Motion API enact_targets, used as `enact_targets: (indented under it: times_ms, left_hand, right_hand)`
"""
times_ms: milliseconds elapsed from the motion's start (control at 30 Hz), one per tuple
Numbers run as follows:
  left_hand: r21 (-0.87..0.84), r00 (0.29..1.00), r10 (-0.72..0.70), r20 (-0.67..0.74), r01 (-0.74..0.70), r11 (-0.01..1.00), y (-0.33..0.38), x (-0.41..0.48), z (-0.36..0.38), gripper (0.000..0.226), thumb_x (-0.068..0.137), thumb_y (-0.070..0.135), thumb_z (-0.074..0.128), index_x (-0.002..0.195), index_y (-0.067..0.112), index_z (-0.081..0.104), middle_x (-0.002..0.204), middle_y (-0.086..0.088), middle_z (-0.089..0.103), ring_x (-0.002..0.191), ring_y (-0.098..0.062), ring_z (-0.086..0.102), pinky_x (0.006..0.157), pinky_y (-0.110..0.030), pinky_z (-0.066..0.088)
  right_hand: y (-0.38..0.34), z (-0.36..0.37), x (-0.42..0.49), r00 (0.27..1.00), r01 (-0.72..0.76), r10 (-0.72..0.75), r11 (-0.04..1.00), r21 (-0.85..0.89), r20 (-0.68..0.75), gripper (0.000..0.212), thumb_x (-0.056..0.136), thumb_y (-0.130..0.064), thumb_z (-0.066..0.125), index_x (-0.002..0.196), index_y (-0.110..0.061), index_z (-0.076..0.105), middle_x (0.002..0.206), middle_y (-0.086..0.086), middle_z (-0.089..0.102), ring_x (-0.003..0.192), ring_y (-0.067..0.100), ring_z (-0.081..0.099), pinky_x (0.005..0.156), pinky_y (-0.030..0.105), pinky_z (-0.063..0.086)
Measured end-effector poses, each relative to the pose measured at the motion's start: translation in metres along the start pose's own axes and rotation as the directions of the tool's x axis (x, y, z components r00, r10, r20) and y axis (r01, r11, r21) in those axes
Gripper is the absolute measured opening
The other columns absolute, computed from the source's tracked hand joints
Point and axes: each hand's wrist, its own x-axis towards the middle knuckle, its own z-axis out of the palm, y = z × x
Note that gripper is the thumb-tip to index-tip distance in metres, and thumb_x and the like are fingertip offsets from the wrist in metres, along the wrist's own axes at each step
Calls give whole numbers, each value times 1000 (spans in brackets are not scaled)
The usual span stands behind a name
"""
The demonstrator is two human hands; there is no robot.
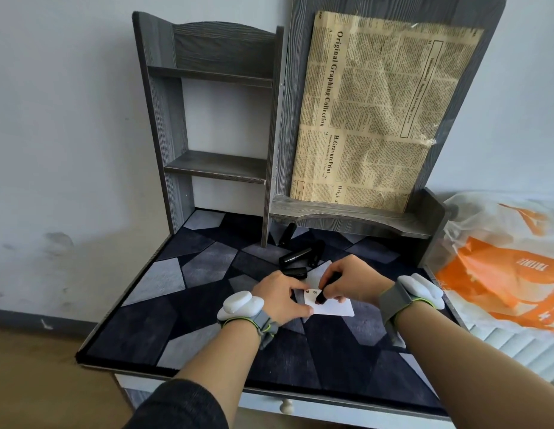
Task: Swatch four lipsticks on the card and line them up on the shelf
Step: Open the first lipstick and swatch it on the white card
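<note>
A white card (337,308) lies on the patterned mat, with small marks near its top left. My left hand (283,300) presses its fingers on the card's left edge. My right hand (346,281) grips a black lipstick (326,289) tilted down, its tip touching the card. Several black lipstick tubes lie behind the hands: one (295,255) lying sideways, one (316,252) beside it, one (295,271) just past my left fingers, and one (287,233) further back under the shelf. The grey wooden shelf unit (217,167) stands at the back, its shelves bare.
A grey board with a newspaper sheet (377,113) leans at the back right above a low ledge (346,216). An orange and white plastic bag (498,264) lies to the right of the table. A drawer knob (286,405) shows at the front edge.
</note>
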Motion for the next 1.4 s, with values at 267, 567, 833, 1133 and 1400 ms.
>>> enact_targets:
  times_ms: [267, 567, 833, 1133, 1400]
  left_hand:
    - [-6, 1000, -4, -3, 4, 1000, -2, 2, 1, 55, 68, 50, 73, 120, 45, 59, 91, 10, 41, 89, -11, 52, 79, -24, 43]
    - [-19, 1000, 0, -2, 0, 1000, -3, 1, 2, 54, 67, 50, 73, 119, 46, 59, 87, 12, 39, 84, -9, 49, 77, -23, 41]
    - [-18, 1000, 2, -8, -3, 1000, -3, 1, 2, 54, 68, 50, 72, 120, 46, 58, 87, 13, 38, 83, -8, 46, 76, -23, 39]
    - [-31, 1000, 10, 7, -10, 999, 1, -1, -2, 54, 70, 48, 73, 121, 42, 59, 81, 17, 37, 86, -8, 49, 78, -23, 42]
    - [-39, 1000, -14, -8, 14, 999, -3, 1, 2, 57, 66, 50, 74, 121, 43, 58, 92, 10, 42, 83, -8, 47, 75, -22, 40]
  right_hand:
    - [-4, 1, 2, 998, 16, -18, 999, -32, -54, 14, 68, -11, 74, 82, -10, 74, 82, 11, 74, 60, 16, 63, 67, 29, 58]
    - [-7, 1, 1, 1000, 5, -5, 998, -65, -7, 9, 67, -12, 73, 76, -11, 74, 68, 5, 69, 56, 14, 58, 59, 24, 54]
    - [-4, 2, 4, 998, 24, -28, 997, -69, -51, 10, 71, -11, 70, 80, -10, 74, 77, 7, 73, 57, 14, 61, 60, 24, 56]
    - [-2, 1, 6, 1000, 7, -6, 999, -43, 20, 10, 69, -11, 71, 77, -8, 73, 72, 10, 71, 58, 15, 59, 61, 25, 56]
    - [4, -4, 6, 997, -8, 15, 996, 84, -77, 11, 70, -11, 71, 81, -11, 72, 74, 7, 71, 62, 16, 62, 55, 22, 53]
